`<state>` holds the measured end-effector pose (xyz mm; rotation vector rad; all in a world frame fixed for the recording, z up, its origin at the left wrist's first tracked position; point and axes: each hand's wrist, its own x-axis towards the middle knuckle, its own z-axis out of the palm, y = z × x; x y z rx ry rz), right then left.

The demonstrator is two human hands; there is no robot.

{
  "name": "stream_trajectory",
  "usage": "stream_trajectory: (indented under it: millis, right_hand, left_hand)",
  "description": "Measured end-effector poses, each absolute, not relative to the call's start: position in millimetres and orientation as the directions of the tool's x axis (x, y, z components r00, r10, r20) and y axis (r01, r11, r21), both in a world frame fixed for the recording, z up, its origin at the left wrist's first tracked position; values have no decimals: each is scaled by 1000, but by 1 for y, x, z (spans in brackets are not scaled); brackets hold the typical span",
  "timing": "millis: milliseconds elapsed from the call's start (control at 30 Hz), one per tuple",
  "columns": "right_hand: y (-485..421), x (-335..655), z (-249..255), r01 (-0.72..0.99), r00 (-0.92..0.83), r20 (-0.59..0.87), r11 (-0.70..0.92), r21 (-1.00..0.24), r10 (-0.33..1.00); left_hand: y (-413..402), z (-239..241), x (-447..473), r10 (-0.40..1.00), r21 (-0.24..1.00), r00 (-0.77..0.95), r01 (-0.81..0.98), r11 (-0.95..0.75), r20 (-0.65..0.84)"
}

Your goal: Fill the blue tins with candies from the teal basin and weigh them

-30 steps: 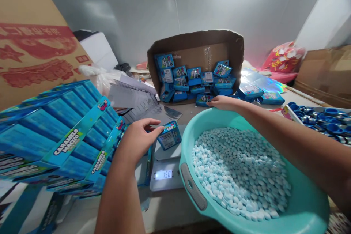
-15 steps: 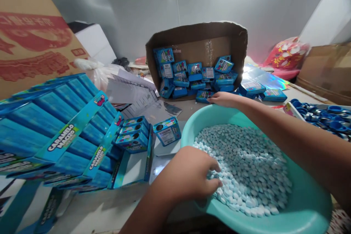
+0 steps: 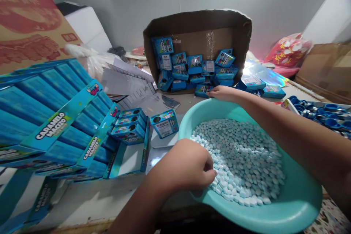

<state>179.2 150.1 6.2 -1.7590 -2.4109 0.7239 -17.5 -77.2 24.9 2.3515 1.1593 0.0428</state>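
Note:
My left hand (image 3: 190,164) is over the near-left side of a turquoise basin (image 3: 189,117) of pale blue and white candies (image 3: 246,157). Its fingers are curled in; whatever they hold is hidden. Beyond the far rim, my right hand (image 3: 223,93) has its fingertips closed on the end of a small blue candy box (image 3: 202,90). Another blue candy box (image 3: 165,123), with a dark round opening on top, stands on a white flat plate (image 3: 164,141) left of the basin. Beside it, a blue display tray (image 3: 133,164) holds several such boxes.
An open cardboard carton (image 3: 192,18) at the back holds several blue boxes. Filled display trays (image 3: 52,120) are stacked at left. Loose boxes (image 3: 274,91) lie right of the carton. At far right is a tray of blue-and-metal pieces (image 3: 329,113), with a red bag (image 3: 287,51) behind.
My left fingers have curled tighter at the candies. My right hand stays at the same blue box. The whole view has shifted slightly.

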Motion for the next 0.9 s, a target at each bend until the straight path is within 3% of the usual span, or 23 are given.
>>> stream_trajectory:
  millis: [367, 567, 900]
  right_hand:
    - [151, 181, 5, 878, -337, -213, 225, -422, 917]
    - [146, 180, 10, 871, -356, -212, 241, -428, 910]
    - [142, 180, 12, 859, -360, -210, 236, -454, 909]
  left_hand:
    - [-70, 37, -33, 634, 679, 745, 577, -454, -208]
    - [-68, 44, -41, 615, 790, 753, 516, -332, -234]
    - [-68, 43, -41, 620, 827, 752, 485, -286, -226]
